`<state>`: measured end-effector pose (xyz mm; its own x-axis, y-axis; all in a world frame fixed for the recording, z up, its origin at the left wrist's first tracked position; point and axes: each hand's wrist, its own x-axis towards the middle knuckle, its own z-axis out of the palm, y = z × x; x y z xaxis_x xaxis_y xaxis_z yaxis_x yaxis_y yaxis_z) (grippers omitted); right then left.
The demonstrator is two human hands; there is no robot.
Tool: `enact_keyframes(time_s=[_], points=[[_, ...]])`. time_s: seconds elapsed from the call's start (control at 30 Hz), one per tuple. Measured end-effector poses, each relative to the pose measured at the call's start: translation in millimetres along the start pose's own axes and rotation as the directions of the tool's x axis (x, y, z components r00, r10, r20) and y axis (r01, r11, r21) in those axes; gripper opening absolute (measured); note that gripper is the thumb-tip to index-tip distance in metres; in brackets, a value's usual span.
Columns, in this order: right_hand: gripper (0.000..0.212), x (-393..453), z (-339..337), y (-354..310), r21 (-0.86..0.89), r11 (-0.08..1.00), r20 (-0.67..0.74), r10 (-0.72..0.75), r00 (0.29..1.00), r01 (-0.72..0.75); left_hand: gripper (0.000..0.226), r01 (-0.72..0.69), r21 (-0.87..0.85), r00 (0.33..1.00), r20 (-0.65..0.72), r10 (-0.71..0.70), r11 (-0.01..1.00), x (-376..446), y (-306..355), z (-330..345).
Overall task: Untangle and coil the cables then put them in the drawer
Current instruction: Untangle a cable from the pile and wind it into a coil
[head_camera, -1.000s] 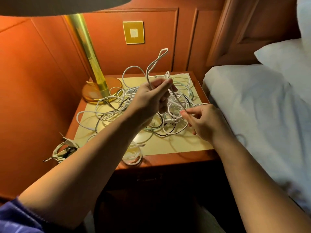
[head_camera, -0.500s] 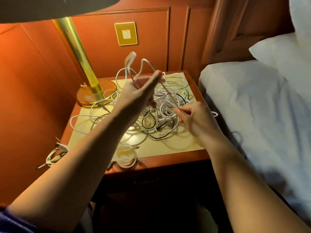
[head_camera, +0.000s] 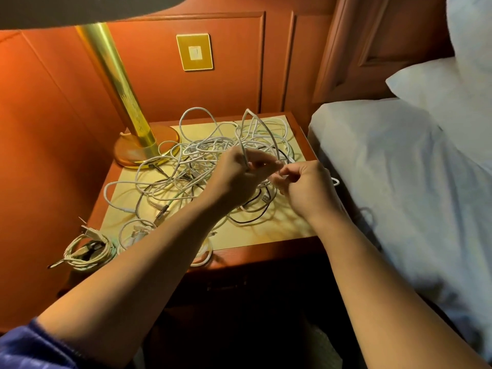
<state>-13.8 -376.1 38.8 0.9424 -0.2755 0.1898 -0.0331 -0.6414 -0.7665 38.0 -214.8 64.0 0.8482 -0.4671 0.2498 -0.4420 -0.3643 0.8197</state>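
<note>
Both hands (head_camera: 269, 179) pinch a white cable (head_camera: 259, 129) above the tangle (head_camera: 186, 169).

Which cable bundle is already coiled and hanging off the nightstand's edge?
The coiled bundle at the front-left corner, plugs sticking out; the big tangle is loose.

Left hand (head_camera: 234, 177), right hand (head_camera: 306, 190) pinching white cable (head_camera: 262, 126)

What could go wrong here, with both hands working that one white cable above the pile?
1. The left hand and right hand grip a white cable loop that runs into the tangle; pulling may tighten knots.
2. Strands lie against the lamp base; a hard tug could drag it.
3. The coiled bundle overhangs the nightstand corner and might slip off.
</note>
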Motion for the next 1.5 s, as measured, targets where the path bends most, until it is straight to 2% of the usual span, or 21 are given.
enact_keyframes(time_s=[0.1, 0.17, 0.23, 0.3, 0.43, 0.5, 0.57, 0.63, 0.7, 0.77, 0.9, 1.0, 1.1, 1.23, 1.43, 1.5], points=[[0.014, 1, 3, -3, 0.067, 0.997, 0.007, 0.044, 0.999, -0.044, 0.012, -0.05, -0.058, 0.998, -0.044, 0.047, 0.997, 2, 6, -5], [0.016, 2, 3, -3, 0.053, 0.996, 0.005, 0.072, 0.997, -0.073, 0.012, -0.102, -0.077, 0.992, -0.076, 0.096, 0.992, 1, 12, -8], [0.018, 1, 1, -1, 0.088, 0.995, 0.009, 0.055, 0.998, -0.056, 0.012, -0.123, -0.13, 0.989, -0.098, 0.111, 0.984, 0, 17, -10], [0.019, -1, 2, 3, 0.102, 0.993, 0.015, 0.058, 0.998, -0.059, 0.01, -0.118, -0.242, 0.988, -0.128, 0.089, 0.963, 0, 23, -15], [0.024, 1, 8, 9, -0.051, 0.985, 0.013, 0.165, 0.986, -0.165, 0.012, -0.16, -0.519, 0.969, -0.245, 0.033, 0.84, 7, 33, -34], [0.024, 0, 11, 10, -0.055, 0.987, 0.032, 0.153, 0.988, -0.151, 0.016, -0.151, -0.571, 0.96, -0.279, -0.017, 0.807, 10, 34, -40], [0.023, -1, 13, 9, -0.069, 0.995, 0.038, 0.078, 0.996, -0.076, 0.022, -0.102, -0.524, 0.968, -0.249, -0.037, 0.845, 10, 30, -41], [0.032, -1, 13, 10, -0.036, 0.999, 0.032, -0.011, 0.999, 0.012, 0.028, -0.017, -0.335, 0.988, -0.148, -0.035, 0.942, 7, 21, -36], [0.042, 2, 11, 9, 0.006, 1.0, 0.034, 0.018, 0.999, -0.018, 0.033, 0.051, -0.069, 0.998, -0.024, -0.053, 0.996, 2, 11, -25], [0.037, 2, 7, 8, 0.007, 0.999, 0.051, 0.049, 0.997, -0.05, 0.032, 0.088, 0.068, 0.995, 0.047, -0.091, 0.994, 0, 5, -13], [0.017, 0, 7, 7, -0.036, 0.999, 0.061, 0.042, 0.997, -0.039, 0.009, 0.097, 0.09, 0.994, 0.047, -0.102, 0.991, 1, 1, 2], [0.012, 0, 9, 7, -0.031, 0.999, 0.053, 0.045, 0.998, -0.043, 0.009, 0.066, 0.075, 0.998, 0.013, -0.068, 0.995, 2, -1, 6], [0.007, 2, 9, 6, 0.054, 0.997, 0.062, 0.056, 0.997, -0.06, 0.011, 0.066, 0.021, 0.998, -0.012, -0.066, 0.998, 3, 1, 4], [0.015, 2, 12, 6, 0.215, 0.976, 0.039, 0.03, 0.999, -0.038, 0.012, -0.005, -0.017, 0.999, -0.043, 0.004, 1.0, 4, 6, -2], [0.012, 3, 13, 8, 0.193, 0.981, -0.011, 0.003, 1.0, -0.001, 0.013, -0.094, -0.068, 0.992, -0.095, 0.087, 0.993, 0, 24, -10], [0.015, 2, 13, 11, 0.172, 0.984, 0.013, 0.043, 0.999, -0.044, 0.01, -0.113, -0.103, 0.988, -0.114, 0.101, 0.988, 1, 31, -14]])
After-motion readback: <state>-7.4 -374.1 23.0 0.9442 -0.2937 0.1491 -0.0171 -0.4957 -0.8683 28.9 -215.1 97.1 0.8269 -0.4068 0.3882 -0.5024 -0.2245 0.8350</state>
